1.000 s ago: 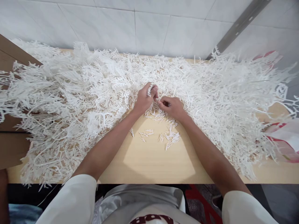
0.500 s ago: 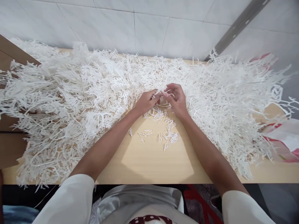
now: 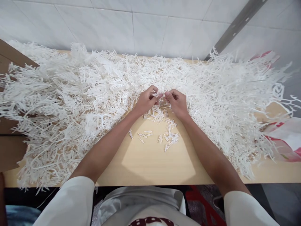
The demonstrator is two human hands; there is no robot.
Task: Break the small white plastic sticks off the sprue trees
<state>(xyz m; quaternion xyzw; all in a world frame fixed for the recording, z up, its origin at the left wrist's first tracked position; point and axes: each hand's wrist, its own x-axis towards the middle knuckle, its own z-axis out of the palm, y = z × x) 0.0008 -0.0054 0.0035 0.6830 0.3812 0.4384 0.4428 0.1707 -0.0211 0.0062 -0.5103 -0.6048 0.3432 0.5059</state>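
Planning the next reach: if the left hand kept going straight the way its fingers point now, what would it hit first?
The left hand points right, at the right hand. It would meet that hand's fingertips almost at once, across the small white plastic piece pinched between them. Depth is unclear, but they look level.

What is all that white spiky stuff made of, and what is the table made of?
The white branching pieces look like thin moulded plastic: uniformly white, slightly glossy, with stiff forked stems. The small loose sticks seem the same material. The left hand and right hand pinch one small piece between them. The table looks like pale wood or a wood-look laminate, smooth and matte; which one cannot be told.
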